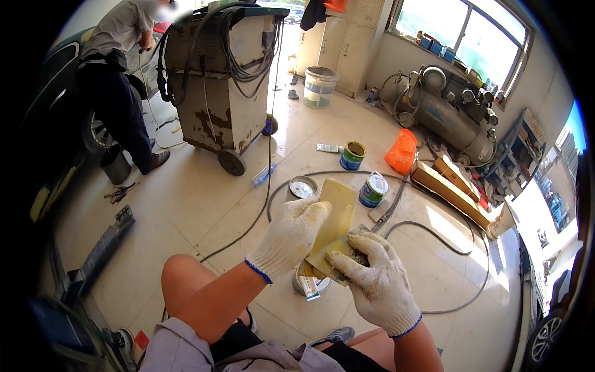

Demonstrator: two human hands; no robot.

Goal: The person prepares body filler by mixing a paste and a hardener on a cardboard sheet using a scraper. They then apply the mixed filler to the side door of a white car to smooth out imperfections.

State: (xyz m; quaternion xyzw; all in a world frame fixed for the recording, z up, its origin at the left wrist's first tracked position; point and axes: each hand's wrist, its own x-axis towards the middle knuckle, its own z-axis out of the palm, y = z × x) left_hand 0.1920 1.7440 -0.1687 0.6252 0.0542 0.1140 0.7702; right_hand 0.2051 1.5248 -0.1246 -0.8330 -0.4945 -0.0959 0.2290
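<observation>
My left hand [290,230], in a white knit glove with yellow smears, is closed on a flat yellow putty board [338,206] held upright in front of me. My right hand [379,276], gloved the same way, grips a wide scraper [328,255] coated with yellowish paste. The scraper's blade meets the lower part of the board. Beneath the hands, a white and blue tube [310,286] rests at a round tin, partly hidden. Just beyond the board stand an open tin [304,187] with pale contents and a green and blue paint can [374,190].
Farther off are another open can [353,155], an orange bag [401,151] and long cardboard boxes [449,192]. A dark hose [434,224] loops over the tiles. A rusty wheeled machine [214,105], a white bucket [320,87] and an air compressor [446,118] stand behind. A person [118,80] bends over a car at left.
</observation>
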